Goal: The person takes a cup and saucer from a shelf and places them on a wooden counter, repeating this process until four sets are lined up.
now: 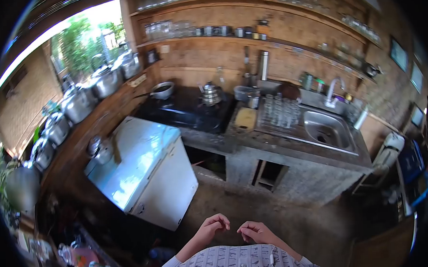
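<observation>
My left hand (215, 226) hovers in front of my patterned shirt (234, 260), its fingers loosely bent and a little apart, with nothing visible in it. Close beside it, my right hand (254, 231) is held the same way, fingers curled in a relaxed bend and the palm side hidden. A small gap separates the two hands, and neither touches any object. The nearest large thing is a white chest freezer (166, 183), ahead and to the left of my left hand. A thin white cord (272, 256) hangs on the shirt front.
Beyond the freezer, a black stove (184, 113) bears a metal kettle (211, 94) and a pan (162, 91). Upside-down glasses (281, 110) stand beside a steel sink (326, 128). Several kettles (79, 102) line the window ledge. Shelves (248, 39) hold glassware. A small kettle (100, 150) sits by the freezer.
</observation>
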